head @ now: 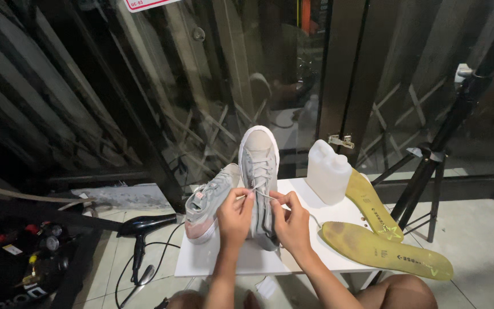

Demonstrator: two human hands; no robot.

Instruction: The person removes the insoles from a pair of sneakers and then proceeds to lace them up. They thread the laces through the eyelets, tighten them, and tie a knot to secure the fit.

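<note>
A grey sneaker (259, 157) stands on the white table (212, 260), toe pointing away from me. My left hand (234, 216) pinches one end of its white lace (264, 193) near the top eyelets. My right hand (290, 220) pinches the other lace end, close beside the left. The two hands almost touch over the shoe's tongue. A second grey sneaker (210, 203) with a pinkish sole lies to the left, leaning against the first.
Two yellow insoles (384, 249) lie on the table's right side. A white plastic jug (328, 171) stands behind them. On the floor at the left lies a black hair dryer (144, 226). At the right is a black tripod (433, 166), with glass doors behind.
</note>
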